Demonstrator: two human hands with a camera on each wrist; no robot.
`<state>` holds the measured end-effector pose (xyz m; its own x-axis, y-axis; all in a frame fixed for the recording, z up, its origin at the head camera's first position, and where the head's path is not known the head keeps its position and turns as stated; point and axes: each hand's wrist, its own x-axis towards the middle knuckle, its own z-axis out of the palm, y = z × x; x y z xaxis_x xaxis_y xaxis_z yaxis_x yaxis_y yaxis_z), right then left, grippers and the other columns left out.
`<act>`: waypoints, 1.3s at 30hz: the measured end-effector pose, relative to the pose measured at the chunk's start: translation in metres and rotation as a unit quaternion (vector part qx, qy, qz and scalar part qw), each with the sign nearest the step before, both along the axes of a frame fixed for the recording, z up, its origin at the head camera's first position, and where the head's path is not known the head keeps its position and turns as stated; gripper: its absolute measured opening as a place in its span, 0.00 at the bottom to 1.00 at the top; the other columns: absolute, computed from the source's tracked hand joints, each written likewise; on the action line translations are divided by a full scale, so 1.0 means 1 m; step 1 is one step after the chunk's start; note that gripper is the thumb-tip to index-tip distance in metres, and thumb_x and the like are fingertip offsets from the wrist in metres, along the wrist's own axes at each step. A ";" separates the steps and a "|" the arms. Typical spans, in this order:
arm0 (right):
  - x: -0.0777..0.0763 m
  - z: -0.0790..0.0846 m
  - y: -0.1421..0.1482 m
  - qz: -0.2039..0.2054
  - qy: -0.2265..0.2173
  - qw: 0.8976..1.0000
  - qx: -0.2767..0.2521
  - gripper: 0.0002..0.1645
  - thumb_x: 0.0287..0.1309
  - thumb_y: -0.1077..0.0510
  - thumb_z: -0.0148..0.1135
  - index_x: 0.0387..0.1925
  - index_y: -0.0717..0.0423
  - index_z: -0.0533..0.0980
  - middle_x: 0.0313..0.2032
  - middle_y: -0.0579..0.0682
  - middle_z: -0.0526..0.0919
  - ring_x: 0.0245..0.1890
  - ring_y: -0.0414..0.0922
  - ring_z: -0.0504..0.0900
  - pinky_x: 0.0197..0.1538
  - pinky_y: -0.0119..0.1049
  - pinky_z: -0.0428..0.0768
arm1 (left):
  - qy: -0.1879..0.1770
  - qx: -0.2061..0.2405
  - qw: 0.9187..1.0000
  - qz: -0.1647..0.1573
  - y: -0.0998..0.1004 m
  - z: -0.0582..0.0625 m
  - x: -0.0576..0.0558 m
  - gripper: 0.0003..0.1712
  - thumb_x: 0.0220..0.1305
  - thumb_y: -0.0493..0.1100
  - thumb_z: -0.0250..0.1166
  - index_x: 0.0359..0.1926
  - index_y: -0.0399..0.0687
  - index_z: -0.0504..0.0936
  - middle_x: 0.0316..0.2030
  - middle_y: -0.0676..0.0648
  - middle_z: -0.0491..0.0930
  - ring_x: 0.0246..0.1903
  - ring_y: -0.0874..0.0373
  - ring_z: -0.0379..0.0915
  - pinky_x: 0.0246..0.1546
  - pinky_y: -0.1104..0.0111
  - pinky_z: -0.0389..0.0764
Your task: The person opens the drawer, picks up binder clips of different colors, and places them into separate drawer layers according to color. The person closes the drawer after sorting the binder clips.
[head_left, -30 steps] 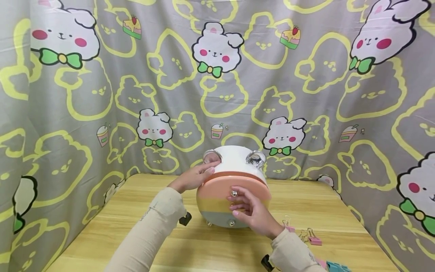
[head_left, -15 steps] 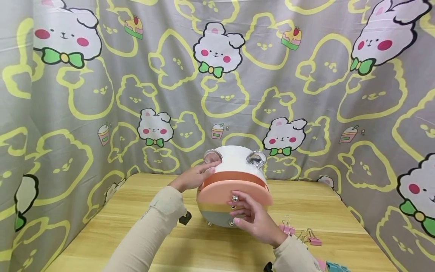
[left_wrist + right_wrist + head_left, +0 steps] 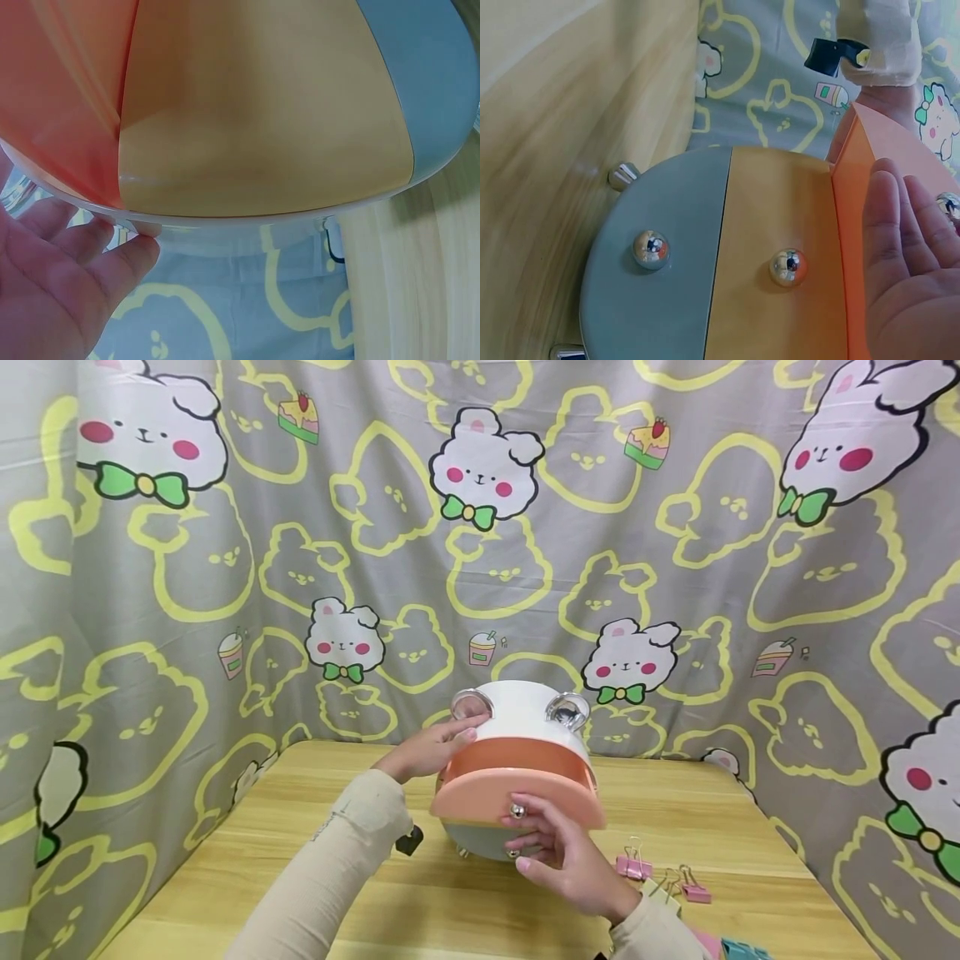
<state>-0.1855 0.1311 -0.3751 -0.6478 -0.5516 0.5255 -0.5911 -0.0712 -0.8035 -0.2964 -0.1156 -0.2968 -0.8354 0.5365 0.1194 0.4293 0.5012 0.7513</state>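
A small rounded drawer cabinet (image 3: 525,706) stands on the table, with a white body and silver ear shapes on top. Its salmon top drawer (image 3: 480,793) is pulled out, its front panel tipped forward. Below sit a yellow drawer (image 3: 780,202) and a grey-blue drawer (image 3: 667,202), both flush. The fingers of my right hand (image 3: 566,856) hook the top drawer's silver knob (image 3: 517,811), the thumb lower and apart from it. My left hand (image 3: 427,750) rests on the cabinet's upper left side, its fingertips touching the white shell in the left wrist view.
Pink binder clips (image 3: 634,866) lie on the wooden table (image 3: 300,827) right of the cabinet, with a pale yellow clip (image 3: 663,897) and a teal clip (image 3: 742,949) nearer the front. A patterned grey curtain (image 3: 405,568) surrounds the table's back and sides.
The top drawer has come farther out toward me and tilted down, widening the gap above it. My right hand moved down and nearer with its knob; my left hand stayed in place.
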 end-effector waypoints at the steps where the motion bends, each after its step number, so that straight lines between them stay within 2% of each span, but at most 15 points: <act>1: 0.001 0.000 0.000 0.002 0.000 1.000 0.000 0.34 0.62 0.70 0.57 0.69 0.63 0.58 0.55 0.70 0.74 0.49 0.46 0.81 0.46 0.42 0.81 | 0.002 0.001 1.000 -0.001 0.000 0.000 0.000 0.28 0.76 0.55 0.47 0.73 0.58 0.61 0.72 0.48 0.58 0.71 0.49 0.49 0.67 0.47 0.53; 9: 0.011 0.001 0.000 0.014 0.012 1.000 0.003 0.36 0.62 0.71 0.56 0.69 0.62 0.57 0.57 0.61 0.76 0.49 0.47 0.81 0.45 0.43 0.82 | 0.005 0.007 1.000 0.000 -0.001 -0.002 0.000 0.28 0.76 0.54 0.47 0.73 0.56 0.62 0.71 0.46 0.58 0.70 0.47 0.50 0.67 0.48 0.54; 17: 0.016 -0.001 0.000 0.014 0.035 0.999 0.005 0.36 0.61 0.72 0.57 0.69 0.63 0.57 0.56 0.59 0.77 0.48 0.47 0.81 0.43 0.43 0.82 | 0.010 0.014 1.000 -0.005 -0.001 -0.002 0.000 0.28 0.76 0.53 0.47 0.73 0.54 0.62 0.71 0.44 0.58 0.69 0.46 0.52 0.67 0.48 0.55; 24: 0.021 -0.003 0.001 0.012 0.016 1.000 0.009 0.36 0.60 0.71 0.57 0.68 0.61 0.58 0.56 0.57 0.77 0.48 0.47 0.81 0.44 0.43 0.82 | 0.016 0.006 1.000 -0.003 -0.001 -0.004 -0.002 0.28 0.76 0.54 0.46 0.73 0.56 0.62 0.71 0.44 0.59 0.69 0.46 0.54 0.66 0.49 0.57; 29: 0.023 -0.005 0.001 0.020 0.035 0.999 0.003 0.36 0.60 0.72 0.56 0.69 0.62 0.57 0.57 0.58 0.76 0.49 0.48 0.81 0.43 0.43 0.83 | 0.024 0.004 1.000 -0.007 -0.001 -0.004 -0.003 0.28 0.77 0.54 0.46 0.73 0.55 0.62 0.70 0.44 0.60 0.68 0.46 0.56 0.66 0.48 0.57; 35: 0.024 -0.006 0.002 0.030 0.020 0.999 0.000 0.36 0.60 0.73 0.55 0.69 0.63 0.57 0.58 0.55 0.76 0.48 0.48 0.82 0.43 0.43 0.82 | 0.026 0.004 1.000 -0.011 -0.002 -0.004 -0.001 0.28 0.77 0.54 0.46 0.73 0.54 0.62 0.70 0.43 0.61 0.67 0.44 0.57 0.65 0.47 0.59; 39: 0.024 -0.006 0.002 0.043 0.035 0.998 -0.006 0.37 0.60 0.74 0.54 0.70 0.64 0.55 0.58 0.56 0.76 0.48 0.48 0.82 0.43 0.43 0.82 | 0.023 0.006 1.000 -0.010 -0.001 -0.003 0.000 0.28 0.76 0.54 0.46 0.73 0.55 0.62 0.70 0.44 0.61 0.67 0.45 0.57 0.65 0.47 0.59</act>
